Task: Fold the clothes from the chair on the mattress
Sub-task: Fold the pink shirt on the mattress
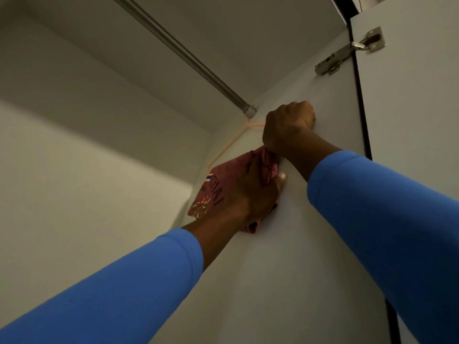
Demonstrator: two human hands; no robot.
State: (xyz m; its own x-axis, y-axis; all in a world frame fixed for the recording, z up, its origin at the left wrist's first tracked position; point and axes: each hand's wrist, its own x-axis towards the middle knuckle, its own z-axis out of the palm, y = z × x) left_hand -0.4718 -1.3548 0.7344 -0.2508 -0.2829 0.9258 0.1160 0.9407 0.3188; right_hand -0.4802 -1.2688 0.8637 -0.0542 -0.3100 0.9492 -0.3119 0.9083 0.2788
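Observation:
A pink printed garment [218, 184] hangs inside a white wardrobe on a pale orange hanger [231, 142]. The hanger hooks over the metal rail [188, 58] at its right end. My left hand [250, 194] grips the garment's bunched fabric against the wardrobe's right side wall. Above it, my right hand [288, 127] is curled round the right side of the hanger, its fingers hidden from view. Both arms wear blue sleeves and reach upward.
The wardrobe's right side wall [298, 244] stands close beside both hands. A metal hinge [347, 50] joins the open door [409, 108] at the upper right. The back wall and the top panel enclose the space around the rail.

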